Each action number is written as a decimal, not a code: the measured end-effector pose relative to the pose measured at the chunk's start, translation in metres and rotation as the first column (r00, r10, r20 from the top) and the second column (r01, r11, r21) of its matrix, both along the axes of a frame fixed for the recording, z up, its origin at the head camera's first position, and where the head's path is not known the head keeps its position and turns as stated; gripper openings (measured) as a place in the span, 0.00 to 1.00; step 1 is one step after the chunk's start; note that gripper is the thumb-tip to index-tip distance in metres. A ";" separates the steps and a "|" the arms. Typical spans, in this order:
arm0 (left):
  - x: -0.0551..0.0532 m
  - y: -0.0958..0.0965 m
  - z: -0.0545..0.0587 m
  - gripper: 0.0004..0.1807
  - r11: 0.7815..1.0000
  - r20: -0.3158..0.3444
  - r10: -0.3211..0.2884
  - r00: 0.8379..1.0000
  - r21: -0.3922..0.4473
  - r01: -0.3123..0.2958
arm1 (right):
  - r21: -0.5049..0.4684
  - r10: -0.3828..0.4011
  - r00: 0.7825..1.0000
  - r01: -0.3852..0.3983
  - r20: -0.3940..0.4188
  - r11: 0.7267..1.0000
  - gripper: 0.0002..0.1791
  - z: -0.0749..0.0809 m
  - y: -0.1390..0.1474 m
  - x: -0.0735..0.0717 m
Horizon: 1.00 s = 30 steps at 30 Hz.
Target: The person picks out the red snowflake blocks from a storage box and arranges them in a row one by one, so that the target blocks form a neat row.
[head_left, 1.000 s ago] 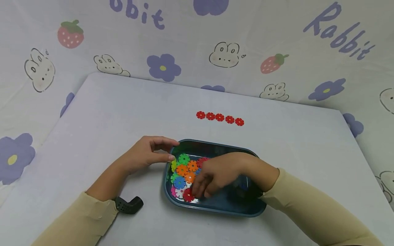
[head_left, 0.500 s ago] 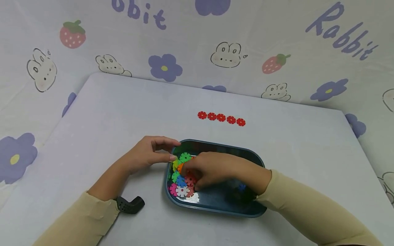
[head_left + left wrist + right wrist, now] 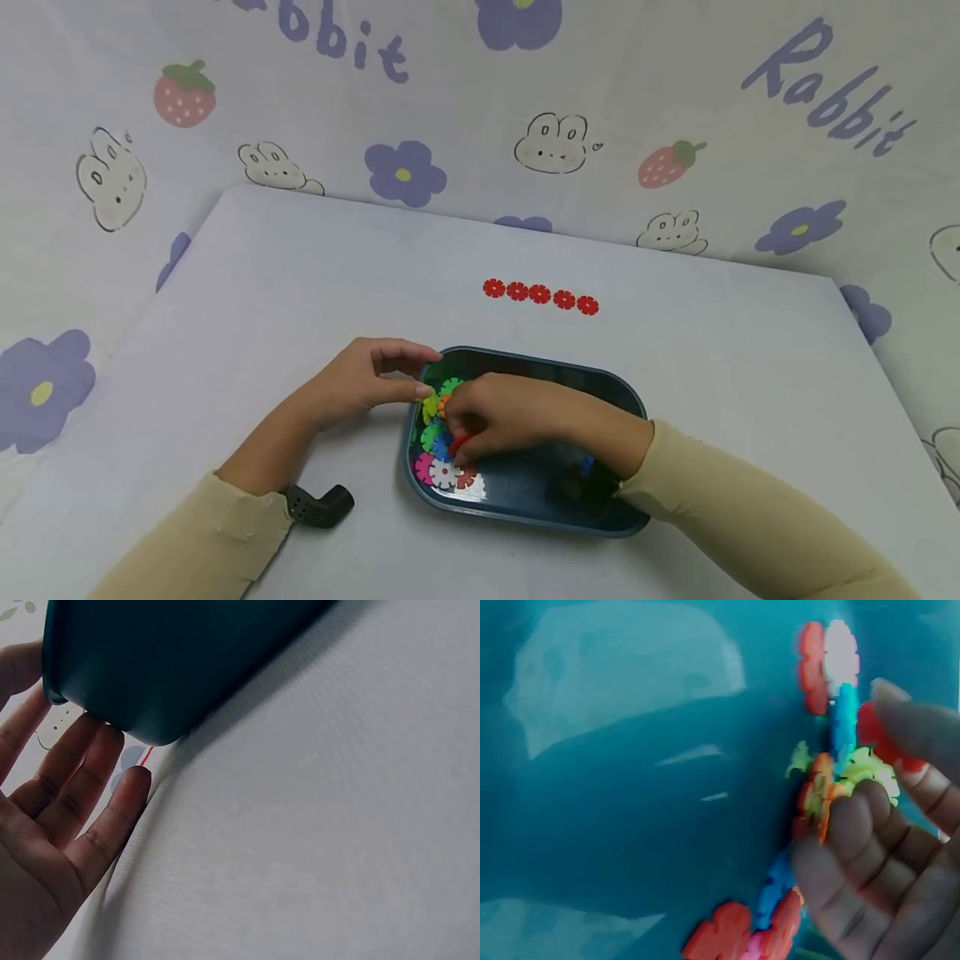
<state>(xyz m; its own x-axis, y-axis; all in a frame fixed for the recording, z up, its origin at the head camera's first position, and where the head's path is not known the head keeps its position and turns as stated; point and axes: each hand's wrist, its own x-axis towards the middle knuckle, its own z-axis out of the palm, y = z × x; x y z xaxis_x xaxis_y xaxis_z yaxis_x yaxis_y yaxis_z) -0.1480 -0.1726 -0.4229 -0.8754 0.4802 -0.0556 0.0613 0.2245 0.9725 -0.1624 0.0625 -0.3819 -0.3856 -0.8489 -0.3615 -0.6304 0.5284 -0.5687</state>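
Inside the dark teal tray (image 3: 540, 517), my right hand (image 3: 510, 412) pinches a red notched building disc (image 3: 459, 442) between thumb and index finger. The right wrist view shows that red disc (image 3: 885, 742) at the thumb tip, the other fingers curled near the pile. Around it lie a white disc (image 3: 444, 474), a pink disc (image 3: 423, 468), blue, green (image 3: 452, 386), yellow and orange ones. My left hand (image 3: 367, 379) touches the tray's left rim with thumb and index fingertips. In the left wrist view, its fingers (image 3: 97, 840) extend loosely beside the tray's outer wall (image 3: 165, 682).
Beyond the tray, a row of several red discs (image 3: 540, 294) lies flat on the white table (image 3: 337, 267). A blue disc (image 3: 587, 465) is at the tray's right end, partly behind my right forearm. A black strap piece (image 3: 321, 507) sits at my left cuff.
My right hand moved left and slightly up over the pile, shifting discs, and now has a red disc pinched. The left hand stays at the rim. The view tilted slightly upward.
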 end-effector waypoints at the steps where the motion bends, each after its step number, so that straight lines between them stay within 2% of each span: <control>1: 0.000 0.000 0.000 0.22 1.000 -0.001 -0.001 1.000 -0.001 0.001 | -0.024 0.002 1.000 -0.001 0.024 1.000 0.10 0.000 0.001 -0.001; 6: 0.000 0.000 0.000 0.22 1.000 0.002 -0.002 1.000 -0.021 0.002 | -0.121 0.013 0.994 0.000 0.105 0.993 0.07 0.007 0.002 -0.001; 11: 0.001 0.000 0.001 0.22 1.000 -0.002 0.001 1.000 -0.030 -0.001 | -0.209 -0.021 0.981 0.062 0.191 0.976 0.16 0.021 0.007 -0.002; 15: 0.002 0.001 0.000 0.22 1.000 0.007 0.002 1.000 -0.032 -0.002 | -0.304 -0.090 0.971 0.157 0.223 0.940 0.17 0.037 0.018 -0.005; 19: 0.001 0.001 -0.003 0.23 1.000 0.007 0.004 1.000 -0.030 -0.003 | -0.396 -0.205 0.961 0.265 0.188 0.879 0.18 0.052 0.037 -0.009; 22: 0.001 0.000 -0.003 0.23 0.999 0.003 0.009 1.000 -0.030 -0.009 | -0.439 -0.321 0.931 0.365 0.174 0.821 0.20 0.060 0.055 -0.013; 26: 0.002 0.000 -0.002 0.23 0.999 0.009 0.014 1.000 -0.040 -0.014 | -0.443 -0.476 0.862 0.499 0.171 0.745 0.22 0.066 0.076 -0.016; 28: 0.002 0.000 -0.002 0.23 0.999 0.010 0.014 1.000 -0.041 -0.014 | -0.439 -0.527 0.833 0.543 0.171 0.716 0.23 0.067 0.085 -0.019; 30: 0.002 0.000 -0.002 0.23 0.999 0.007 0.017 1.000 -0.047 -0.017 | -0.451 -0.561 0.813 0.564 0.156 0.692 0.23 0.067 0.091 -0.022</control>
